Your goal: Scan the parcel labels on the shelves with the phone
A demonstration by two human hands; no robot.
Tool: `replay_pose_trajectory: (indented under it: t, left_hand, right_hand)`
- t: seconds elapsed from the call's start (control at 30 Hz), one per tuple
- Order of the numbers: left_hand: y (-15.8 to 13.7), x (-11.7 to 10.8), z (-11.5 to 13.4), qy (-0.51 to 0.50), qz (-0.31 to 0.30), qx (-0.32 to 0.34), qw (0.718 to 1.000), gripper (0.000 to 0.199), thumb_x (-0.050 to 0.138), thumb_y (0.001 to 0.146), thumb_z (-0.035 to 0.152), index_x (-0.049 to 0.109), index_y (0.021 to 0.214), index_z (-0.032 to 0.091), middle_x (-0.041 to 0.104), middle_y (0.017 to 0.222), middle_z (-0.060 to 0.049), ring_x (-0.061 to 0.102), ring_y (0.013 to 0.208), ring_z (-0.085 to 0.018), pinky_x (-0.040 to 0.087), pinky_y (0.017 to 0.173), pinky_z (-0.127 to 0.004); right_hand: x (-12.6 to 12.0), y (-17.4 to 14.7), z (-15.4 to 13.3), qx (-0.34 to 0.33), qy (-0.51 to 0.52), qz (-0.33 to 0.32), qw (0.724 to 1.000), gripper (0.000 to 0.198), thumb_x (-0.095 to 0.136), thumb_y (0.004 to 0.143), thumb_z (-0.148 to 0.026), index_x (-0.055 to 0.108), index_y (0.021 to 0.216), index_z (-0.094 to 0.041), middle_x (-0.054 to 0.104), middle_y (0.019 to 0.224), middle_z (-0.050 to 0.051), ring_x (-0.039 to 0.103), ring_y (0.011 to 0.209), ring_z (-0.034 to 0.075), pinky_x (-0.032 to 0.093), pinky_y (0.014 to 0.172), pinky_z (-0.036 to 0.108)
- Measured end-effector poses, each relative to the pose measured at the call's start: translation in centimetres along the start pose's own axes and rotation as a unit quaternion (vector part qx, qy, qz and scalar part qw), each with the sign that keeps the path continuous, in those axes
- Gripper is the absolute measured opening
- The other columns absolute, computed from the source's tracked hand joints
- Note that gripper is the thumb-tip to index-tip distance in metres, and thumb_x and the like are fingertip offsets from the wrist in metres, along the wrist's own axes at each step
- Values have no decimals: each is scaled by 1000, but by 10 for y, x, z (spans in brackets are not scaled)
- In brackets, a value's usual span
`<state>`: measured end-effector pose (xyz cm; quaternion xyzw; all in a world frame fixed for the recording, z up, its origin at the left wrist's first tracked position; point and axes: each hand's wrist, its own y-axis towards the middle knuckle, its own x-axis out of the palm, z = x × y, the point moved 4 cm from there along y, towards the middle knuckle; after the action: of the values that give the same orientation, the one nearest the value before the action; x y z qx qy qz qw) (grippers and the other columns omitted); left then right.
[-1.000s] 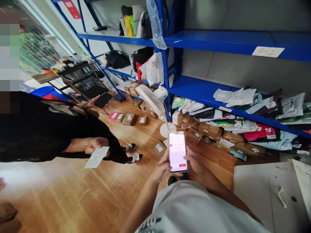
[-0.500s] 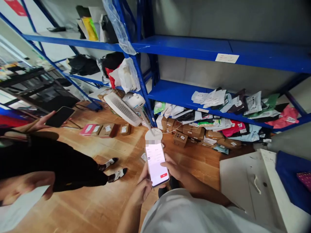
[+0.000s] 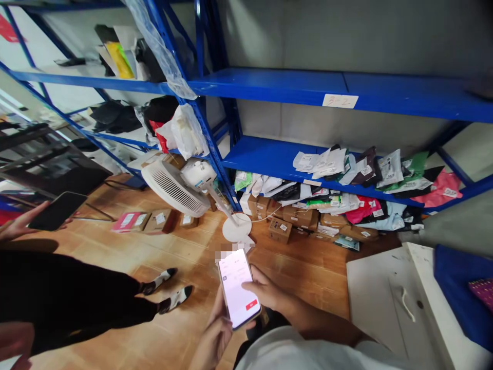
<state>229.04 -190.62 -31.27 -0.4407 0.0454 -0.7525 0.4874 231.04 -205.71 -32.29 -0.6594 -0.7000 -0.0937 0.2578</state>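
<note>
Low in the middle of the view, a smartphone point(image 3: 235, 295) is held upright between both my hands, its lit screen showing a mostly white page with a red button near the bottom. My left hand point(image 3: 216, 329) is closed around the phone's lower left edge. On the right side, my right hand point(image 3: 265, 293) grips the phone too, with its thumb over the screen. The fingers behind the phone are hidden. Beyond its top edge stands a white pedestal fan point(image 3: 175, 189) on a round base.
Blue shelving point(image 3: 277, 154) fills the back, with bagged parcels point(image 3: 327, 162) on a lower shelf and cardboard boxes point(image 3: 300, 216) beneath. At left, another person point(image 3: 73, 293) holds a dark phone point(image 3: 57, 210). A white cabinet point(image 3: 377, 298) stands at right. More boxes point(image 3: 159, 221) lie on the floor.
The camera view has shifted, and my hands with the phone now appear lower and slightly left. The other person sits further left in the frame, their paper mostly out of view.
</note>
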Motion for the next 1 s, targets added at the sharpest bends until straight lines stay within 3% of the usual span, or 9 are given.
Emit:
replay_pose_trajectory:
  t: [0.17, 0.27, 0.47, 0.57, 0.63, 0.73, 0.87, 0.93, 1.0]
  left_hand:
    - [9, -7, -16, -4, 29, 12, 999, 111, 58, 62, 6, 17, 157, 48, 45, 156, 3, 56, 129, -33, 59, 92, -38]
    - [12, -11, -22, -12, 34, 10, 999, 111, 59, 62, 8, 17, 157, 47, 44, 156, 2, 58, 127, -32, 59, 91, -36]
    - [12, -7, -7, 12, -30, 0, 999, 101, 65, 74, 14, 18, 156, 50, 44, 156, 0, 62, 121, -34, 61, 84, -41]
    - [3, 1, 7, -16, -66, 17, 998, 74, 66, 87, 39, 35, 154, 41, 51, 151, -5, 56, 129, -36, 55, 95, -49]
    - [-6, 1, 17, -33, -105, 26, 994, 74, 68, 82, 61, 51, 147, 30, 55, 146, -10, 49, 136, -37, 46, 107, -52]
    - [-23, -25, 35, -66, -112, 48, 990, 74, 65, 80, 70, 62, 137, 23, 58, 144, -10, 40, 143, -35, 33, 118, -51]
    - [-65, -91, 54, -188, -71, 71, 977, 68, 63, 81, 69, 73, 121, 15, 71, 124, -11, 50, 136, -34, 31, 119, -46]
    - [-95, -126, 65, -236, -73, 79, 966, 64, 59, 86, 67, 73, 120, 15, 72, 121, -10, 56, 130, -32, 33, 118, -44]
    - [-129, -158, 79, -263, -92, 95, 956, 62, 52, 91, 65, 72, 124, 17, 71, 125, -9, 60, 125, -29, 35, 117, -43]
  right_hand:
    - [-17, -4, 7, 11, -13, -77, 997, 67, 78, 54, -17, 64, 114, -44, 76, 108, -8, 68, 109, 33, 49, 93, 51]
    - [-19, -11, 1, 9, -8, -102, 995, 79, 83, 54, -17, 59, 123, -47, 74, 115, -7, 68, 111, 33, 49, 91, 50]
    - [-5, -8, -3, -13, 38, -62, 997, 55, 79, 59, -27, 66, 111, -38, 77, 107, -1, 72, 98, 32, 53, 85, 48]
    - [8, -8, 10, -17, 70, -18, 997, 50, 70, 67, -34, 63, 117, -33, 74, 117, 4, 70, 105, 32, 51, 92, 49]
    - [22, -8, 24, -11, 73, -3, 997, 39, 65, 76, -36, 63, 114, -30, 74, 117, 5, 68, 108, 30, 48, 97, 48]
    - [61, -3, 47, 12, 71, -29, 997, 40, 60, 86, -40, 59, 125, -30, 69, 128, 7, 64, 117, 30, 45, 103, 48]
    - [145, 0, 69, 18, -22, -54, 998, 50, 62, 92, -44, 50, 139, -34, 64, 137, 8, 61, 123, 31, 49, 99, 46]
    - [193, 3, 74, 1, -77, -76, 994, 50, 65, 91, -48, 53, 137, -32, 69, 126, 9, 64, 115, 31, 53, 92, 44]
    - [236, 11, 79, -21, -117, -84, 989, 45, 65, 90, -51, 62, 129, -28, 74, 102, 8, 69, 95, 29, 55, 78, 39]
